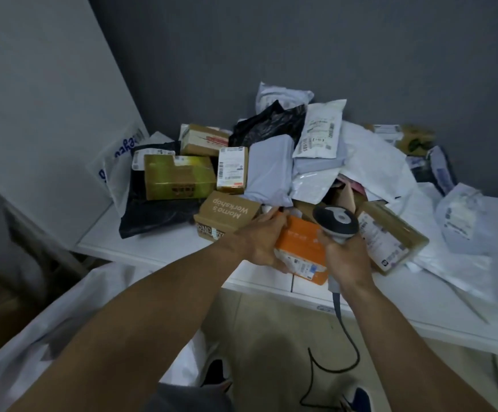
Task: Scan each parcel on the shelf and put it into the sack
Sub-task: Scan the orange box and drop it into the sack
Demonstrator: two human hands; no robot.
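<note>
Left hand [260, 242] wraps the left end of the orange box [300, 245] at the shelf's [152, 248] front edge, while the right hand [345, 258] is clenched round the scanner [335, 223], its head tipped over the box. It looks like stiff, light card with a slick face, so I'd grip across the edges and keep the label clear. The sack [63, 307] sits low on the left.

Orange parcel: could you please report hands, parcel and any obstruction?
Left hand grips orange parcel at shelf edge. Right hand holds scanner. Brown boxes crowd both sides.
</note>
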